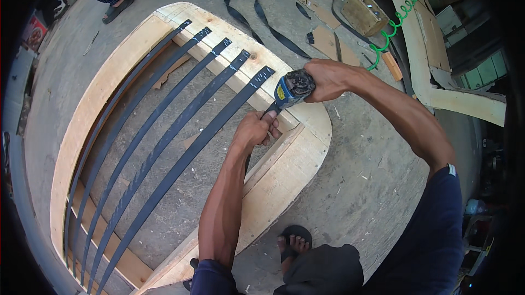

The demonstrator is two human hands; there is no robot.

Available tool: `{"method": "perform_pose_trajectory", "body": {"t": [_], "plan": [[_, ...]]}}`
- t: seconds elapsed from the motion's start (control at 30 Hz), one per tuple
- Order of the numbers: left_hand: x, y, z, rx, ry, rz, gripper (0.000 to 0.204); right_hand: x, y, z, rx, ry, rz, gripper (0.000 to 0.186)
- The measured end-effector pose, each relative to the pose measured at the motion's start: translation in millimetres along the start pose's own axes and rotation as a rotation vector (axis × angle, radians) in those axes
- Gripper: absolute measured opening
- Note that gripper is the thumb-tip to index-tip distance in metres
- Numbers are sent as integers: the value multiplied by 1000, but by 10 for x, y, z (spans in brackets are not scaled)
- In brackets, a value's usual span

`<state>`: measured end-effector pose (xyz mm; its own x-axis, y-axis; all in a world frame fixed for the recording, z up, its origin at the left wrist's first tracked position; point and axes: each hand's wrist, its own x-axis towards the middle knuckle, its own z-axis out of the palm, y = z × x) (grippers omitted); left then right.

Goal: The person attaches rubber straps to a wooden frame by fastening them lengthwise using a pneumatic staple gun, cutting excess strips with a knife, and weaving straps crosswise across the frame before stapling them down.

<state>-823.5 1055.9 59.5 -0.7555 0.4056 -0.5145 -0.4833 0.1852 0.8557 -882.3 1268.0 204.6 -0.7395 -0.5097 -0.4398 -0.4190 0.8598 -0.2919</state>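
Navy sleeves [424,232] — black sandal [299,230]

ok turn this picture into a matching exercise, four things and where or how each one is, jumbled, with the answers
Column one
1. blue-and-black handheld tool
2. five parallel flat black straps
3. left hand
4. small brown wooden box

Column two
a. on the grey floor, upper right
b. spanning the pale wooden frame
c. gripped by the right hand
d. pinching another black strap beside the tool

Pairs: 1-c, 2-b, 3-d, 4-a

Blue-black staple gun [292,88], black strap [273,107] at its nose, pale wooden frame [290,162]
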Motion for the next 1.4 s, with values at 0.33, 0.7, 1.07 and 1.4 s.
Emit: {"method": "perform_pose_trajectory", "body": {"t": [0.33,0.7,1.07,1.4], "plan": [[-62,52,25,30,24,-20,33,-175,7,38,-22,-6,68,36],[-1224,-217,-324,294,2,-13,25,-645,204,322,117,189,159,33],[-4734,-704,-1223,870,133,-148,22,-1731,-13,897,-56,477,232,44],[-6466,-1484,-2151,242,-119,-244,39,-1670,-3354,523,-204,487,186,38]]}}
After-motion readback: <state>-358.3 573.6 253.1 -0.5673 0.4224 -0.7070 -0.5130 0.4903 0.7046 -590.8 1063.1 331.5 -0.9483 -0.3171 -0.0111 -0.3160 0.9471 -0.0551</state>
